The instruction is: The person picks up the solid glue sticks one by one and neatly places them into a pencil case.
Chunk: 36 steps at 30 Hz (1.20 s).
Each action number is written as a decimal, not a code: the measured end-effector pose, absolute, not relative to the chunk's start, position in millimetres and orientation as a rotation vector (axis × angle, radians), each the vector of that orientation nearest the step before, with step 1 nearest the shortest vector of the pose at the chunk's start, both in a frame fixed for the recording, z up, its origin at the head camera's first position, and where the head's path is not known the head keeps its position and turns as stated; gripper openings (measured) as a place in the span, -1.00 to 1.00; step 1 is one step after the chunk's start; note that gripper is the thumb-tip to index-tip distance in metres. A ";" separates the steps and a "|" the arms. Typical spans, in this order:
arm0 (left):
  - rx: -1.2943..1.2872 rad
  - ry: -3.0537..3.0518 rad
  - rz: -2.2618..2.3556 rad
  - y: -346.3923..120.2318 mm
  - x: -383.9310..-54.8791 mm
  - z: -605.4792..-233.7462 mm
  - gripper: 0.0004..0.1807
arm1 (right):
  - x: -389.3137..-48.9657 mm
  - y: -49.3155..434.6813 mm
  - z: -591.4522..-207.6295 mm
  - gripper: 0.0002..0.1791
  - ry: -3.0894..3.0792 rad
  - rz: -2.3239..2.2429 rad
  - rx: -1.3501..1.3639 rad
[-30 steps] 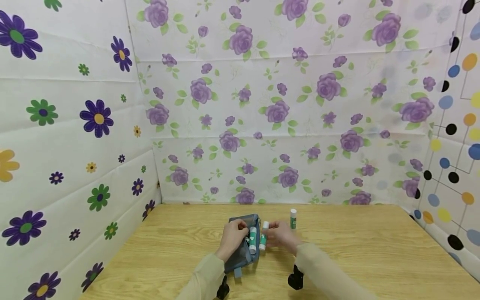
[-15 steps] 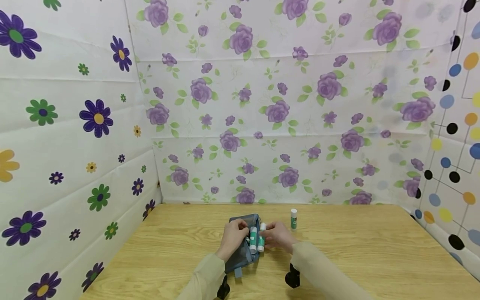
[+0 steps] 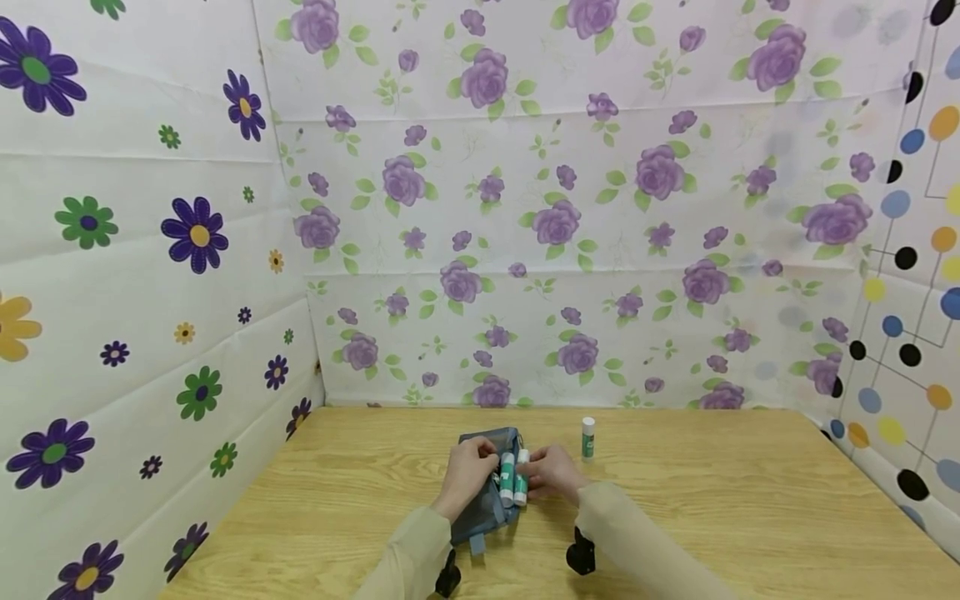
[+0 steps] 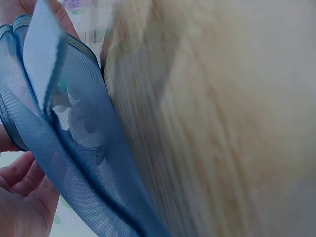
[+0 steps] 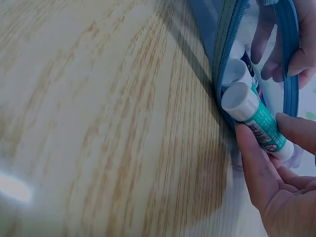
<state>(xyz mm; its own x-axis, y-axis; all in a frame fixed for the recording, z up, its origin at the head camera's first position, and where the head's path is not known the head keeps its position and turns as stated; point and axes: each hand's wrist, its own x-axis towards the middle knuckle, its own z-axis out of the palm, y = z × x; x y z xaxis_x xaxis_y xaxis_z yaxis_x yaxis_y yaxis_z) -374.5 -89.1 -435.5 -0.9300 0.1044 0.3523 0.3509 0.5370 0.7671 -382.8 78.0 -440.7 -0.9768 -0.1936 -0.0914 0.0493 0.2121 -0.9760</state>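
Note:
A blue mesh zip pouch (image 3: 480, 518) lies on the table with its zipper open. My left hand (image 3: 467, 477) pinches the pouch's opening edge, holding the mouth apart; in the right wrist view its fingers lie on the zipper (image 5: 290, 59). Between the thumb and fingers of my right hand (image 3: 557, 473) is a green-and-white glue stick (image 5: 264, 126), tilted at the zipper mouth. Another glue stick (image 3: 507, 480) rests in the opening right beside it. Deeper in the pouch a further white-capped tube (image 5: 238, 49) shows partly. Through the mesh in the left wrist view, pale round ends (image 4: 89, 123) show faintly.
A single glue stick (image 3: 588, 438) stands upright on the wooden table (image 3: 675, 500), behind and right of my right hand. Flower-patterned sheets (image 3: 480, 208) hang at the table's back and left; a dotted one (image 3: 900, 350) hangs at the right.
My right hand has moved left with its glue stick, from beside the pouch to its mouth, close against the other glue stick. My left hand stays in place on the pouch.

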 end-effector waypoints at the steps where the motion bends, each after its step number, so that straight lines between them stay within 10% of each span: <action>1: -0.380 -2.514 -1.338 -89.2 -374.8 -435.6 -0.87 | -382.8 77.5 -440.5 -0.75 2.295 -1.851 -0.137; 36: -0.399 -2.509 -1.313 -88.7 -376.5 -430.9 -0.87 | -378.6 66.4 -443.0 -0.80 2.320 -1.811 -0.311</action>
<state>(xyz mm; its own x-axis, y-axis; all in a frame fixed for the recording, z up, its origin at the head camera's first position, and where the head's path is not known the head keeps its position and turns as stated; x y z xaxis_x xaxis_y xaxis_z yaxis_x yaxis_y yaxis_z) -376.5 -88.7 -430.9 -0.9225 0.1122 0.3694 0.3674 0.5489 0.7508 -378.6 66.4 -443.0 -0.9615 -0.2744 -0.0142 -0.0528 0.2351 -0.9705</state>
